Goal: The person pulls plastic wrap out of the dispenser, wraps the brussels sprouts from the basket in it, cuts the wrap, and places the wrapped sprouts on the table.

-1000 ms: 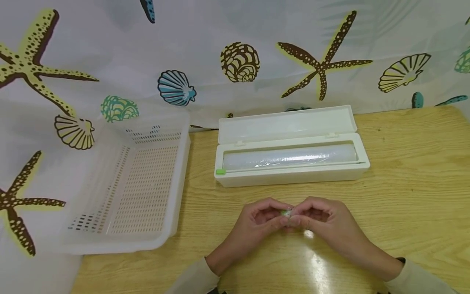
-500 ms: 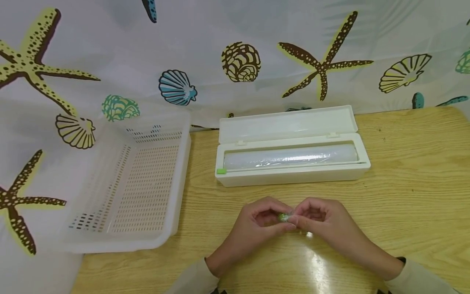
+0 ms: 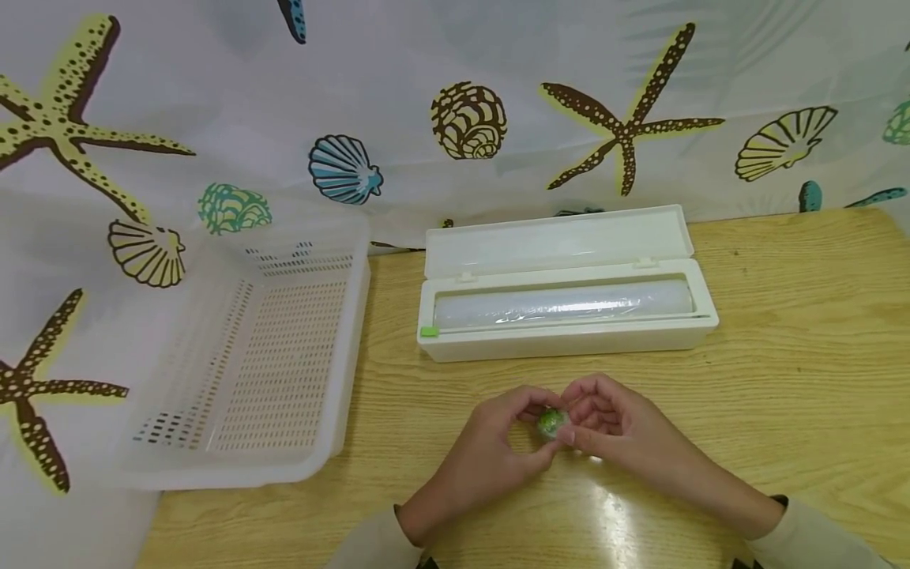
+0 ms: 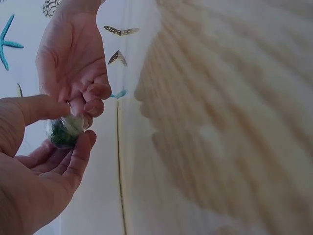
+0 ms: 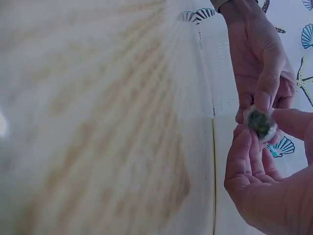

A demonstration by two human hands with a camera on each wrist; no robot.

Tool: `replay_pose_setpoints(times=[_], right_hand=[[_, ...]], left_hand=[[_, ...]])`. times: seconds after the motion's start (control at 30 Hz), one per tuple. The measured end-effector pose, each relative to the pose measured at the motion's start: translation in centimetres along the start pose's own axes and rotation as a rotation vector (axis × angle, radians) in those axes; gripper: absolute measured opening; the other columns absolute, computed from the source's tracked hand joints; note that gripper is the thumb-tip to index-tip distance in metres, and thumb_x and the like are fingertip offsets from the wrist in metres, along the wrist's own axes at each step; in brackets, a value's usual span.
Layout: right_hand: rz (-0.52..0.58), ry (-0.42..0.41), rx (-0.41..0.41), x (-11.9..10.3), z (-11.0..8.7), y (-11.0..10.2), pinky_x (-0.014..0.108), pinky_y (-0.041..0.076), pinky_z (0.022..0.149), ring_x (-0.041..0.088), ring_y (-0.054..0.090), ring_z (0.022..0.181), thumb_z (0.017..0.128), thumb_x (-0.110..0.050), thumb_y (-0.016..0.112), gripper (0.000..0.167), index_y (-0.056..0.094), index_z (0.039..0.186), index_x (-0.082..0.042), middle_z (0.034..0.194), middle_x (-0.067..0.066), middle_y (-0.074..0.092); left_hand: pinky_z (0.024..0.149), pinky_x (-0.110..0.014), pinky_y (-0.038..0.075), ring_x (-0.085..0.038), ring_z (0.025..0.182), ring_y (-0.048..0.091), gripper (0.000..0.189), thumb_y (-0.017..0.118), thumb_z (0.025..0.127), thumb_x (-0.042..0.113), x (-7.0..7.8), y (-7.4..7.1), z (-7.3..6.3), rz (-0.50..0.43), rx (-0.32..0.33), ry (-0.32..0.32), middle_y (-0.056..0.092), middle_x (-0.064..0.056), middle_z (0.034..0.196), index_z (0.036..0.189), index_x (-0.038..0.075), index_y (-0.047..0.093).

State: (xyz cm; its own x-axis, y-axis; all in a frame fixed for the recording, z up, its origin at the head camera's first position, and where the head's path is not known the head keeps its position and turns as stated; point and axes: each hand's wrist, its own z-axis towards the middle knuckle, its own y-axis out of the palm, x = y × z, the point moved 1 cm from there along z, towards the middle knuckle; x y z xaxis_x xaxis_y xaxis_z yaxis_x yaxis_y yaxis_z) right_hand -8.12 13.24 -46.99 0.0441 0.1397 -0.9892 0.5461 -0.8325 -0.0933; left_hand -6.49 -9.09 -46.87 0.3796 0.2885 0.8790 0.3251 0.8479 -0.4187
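A small round green thing wrapped in clear film (image 3: 550,423) is held between both hands over the table, in front of the long white box. My left hand (image 3: 490,442) curls round its left side, thumb below and fingers above. From the right, my right hand (image 3: 626,419) pinches at the wrapping with thumb and fingertips. In the left wrist view, dark green shows through whitish film on the wrapped green thing (image 4: 66,131). The right wrist view has the same wrapped thing (image 5: 259,123) between the fingertips of both hands. What lies under the film is unclear.
Behind the hands stands a white cling film box (image 3: 569,340), its lid raised, with a film roll (image 3: 562,306) inside and a green slider (image 3: 429,332) on its front edge. A white perforated basket (image 3: 330,379) stands on the left. A sea-patterned curtain (image 3: 405,71) hangs behind.
The hands have turned the wrapped green thing, and their grip has loosened so more of it shows. My right hand's fingers have lifted and spread a little.
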Motion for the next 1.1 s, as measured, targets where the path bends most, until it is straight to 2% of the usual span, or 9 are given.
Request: replay_pose_setpoints(times=[0.13, 0.3, 0.4, 0.53, 0.7, 0.83, 0.93, 1.03, 1.1], right_hand=[[-0.017, -0.04, 0.004, 0.0, -0.05, 0.24, 0.032, 0.063, 0.083, 0.027, 0.07, 0.096, 0.102, -0.012, 0.079, 0.04, 0.062, 0.135, 0.002, 0.108, 0.014, 0.069], [-0.036, -0.089, 0.034, 0.05, -0.24, 0.48, 0.032, 0.063, 0.077, 0.025, 0.071, 0.093, 0.103, -0.011, 0.079, 0.032, 0.067, 0.131, -0.001, 0.106, 0.011, 0.071], [-0.033, -0.091, 0.042, 0.08, -0.37, 0.41, 0.034, 0.064, 0.078, 0.027, 0.072, 0.093, 0.102, -0.01, 0.079, 0.029, 0.068, 0.128, -0.004, 0.106, 0.011, 0.071], [-0.03, -0.098, 0.041, 0.1, -0.41, 0.27, 0.036, 0.064, 0.077, 0.029, 0.074, 0.092, 0.102, -0.009, 0.078, 0.026, 0.069, 0.126, -0.004, 0.105, 0.011, 0.073], [-0.085, -0.071, 0.018, -0.1, -0.57, -0.03, 0.035, 0.064, 0.081, 0.028, 0.076, 0.091, 0.104, -0.014, 0.077, 0.019, 0.071, 0.12, -0.005, 0.101, 0.006, 0.074], [-0.124, -0.063, -0.034, -0.19, -0.72, -0.26, 0.035, 0.064, 0.081, 0.025, 0.076, 0.09, 0.107, -0.016, 0.074, 0.014, 0.072, 0.116, -0.005, 0.098, 0.003, 0.077], [-0.091, -0.077, -0.076, -0.11, -0.68, -0.19, 0.037, 0.065, 0.077, 0.027, 0.078, 0.087, 0.11, -0.012, 0.069, 0.012, 0.071, 0.114, -0.002, 0.097, 0.006, 0.079], [-0.092, -0.084, -0.09, -0.12, -0.63, -0.15, 0.037, 0.065, 0.076, 0.026, 0.077, 0.085, 0.112, -0.013, 0.065, 0.012, 0.07, 0.113, -0.002, 0.096, 0.006, 0.078], [-0.098, -0.081, -0.091, -0.18, -0.54, -0.13, 0.037, 0.065, 0.077, 0.026, 0.077, 0.086, 0.112, -0.014, 0.064, 0.013, 0.071, 0.113, -0.003, 0.097, 0.005, 0.078]], left_hand=[[0.1, -0.029, 0.058, -0.019, 0.117, 0.068, 0.049, 0.089, 0.087, -0.007, 0.31, 0.07, 0.0, 0.056, 0.029, 0.017, 0.067, -0.011, 0.132, 0.13, -0.002, 0.066], [0.098, -0.03, 0.059, -0.026, 0.121, 0.068, 0.047, 0.089, 0.087, -0.008, 0.46, -0.02, -0.01, 0.011, 0.048, -0.039, 0.063, -0.018, 0.137, 0.13, -0.008, 0.07], [0.098, -0.031, 0.059, -0.023, 0.119, 0.069, 0.041, 0.091, 0.088, -0.002, 0.37, -0.07, 0.01, 0.023, 0.06, -0.023, 0.068, -0.014, 0.132, 0.126, -0.005, 0.074], [0.09, -0.029, 0.062, -0.016, 0.105, 0.075, 0.042, 0.089, 0.09, -0.002, 0.37, -0.14, 0.05, 0.003, 0.05, 0.005, 0.077, -0.012, 0.122, 0.128, -0.004, 0.075], [0.079, -0.025, 0.063, -0.009, 0.091, 0.075, 0.036, 0.084, 0.093, -0.006, 0.38, -0.25, 0.06, -0.056, -0.048, -0.042, 0.078, -0.014, 0.112, 0.127, -0.007, 0.073], [0.073, -0.019, 0.059, 0.0, 0.083, 0.066, 0.025, 0.078, 0.101, 0.003, 0.38, -0.25, 0.07, 0.038, -0.158, -0.041, 0.076, -0.007, 0.101, 0.124, -0.005, 0.071], [0.065, -0.015, 0.054, 0.003, 0.075, 0.058, 0.023, 0.071, 0.107, 0.008, 0.38, -0.25, -0.02, 0.128, -0.22, -0.008, 0.072, -0.004, 0.094, 0.125, -0.005, 0.066], [0.059, -0.014, 0.048, 0.002, 0.069, 0.051, 0.022, 0.066, 0.111, 0.009, 0.36, -0.28, -0.14, 0.198, -0.246, 0.032, 0.066, -0.003, 0.088, 0.127, -0.005, 0.061], [0.06, -0.013, 0.048, 0.001, 0.071, 0.053, 0.021, 0.063, 0.112, 0.009, 0.38, -0.33, -0.21, 0.235, -0.245, 0.055, 0.066, -0.003, 0.089, 0.127, -0.006, 0.06]])
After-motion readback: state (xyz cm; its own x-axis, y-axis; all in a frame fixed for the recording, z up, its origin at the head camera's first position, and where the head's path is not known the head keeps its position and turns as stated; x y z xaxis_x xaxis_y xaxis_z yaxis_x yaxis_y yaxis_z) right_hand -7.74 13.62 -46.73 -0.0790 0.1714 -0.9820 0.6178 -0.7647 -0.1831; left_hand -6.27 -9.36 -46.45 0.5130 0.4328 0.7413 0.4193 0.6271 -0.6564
